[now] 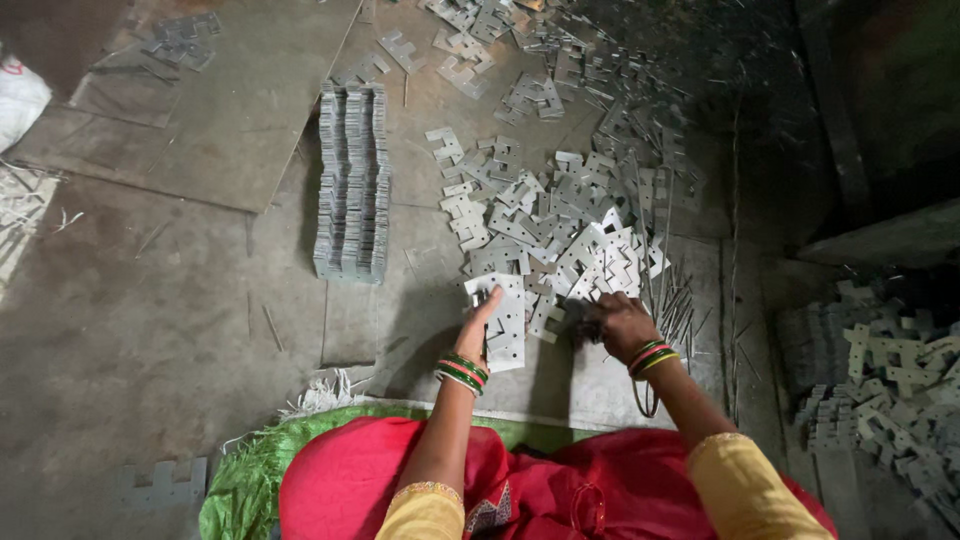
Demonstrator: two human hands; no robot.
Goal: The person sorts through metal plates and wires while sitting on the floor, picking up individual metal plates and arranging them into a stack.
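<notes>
Concrete floor (150, 330); left hand (478, 325) fingers grip grey notched plates (503, 325); right hand (620, 322) fingers unclear.

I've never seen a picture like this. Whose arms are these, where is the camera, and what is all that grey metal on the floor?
There is no machine here. The single picture comes from a camera worn on a person's head, looking down at their own two arms, each with coloured bangles. The person sits on the grey concrete floor. In front lies a loose heap of flat, notched grey metal plates, and to its left a neat upright row of the same stacked plates. More lie in a pile at the right edge. The left hand steadies a small stack of plates with holes. The right hand reaches into the heap's near edge; what it grips is unclear.
</notes>
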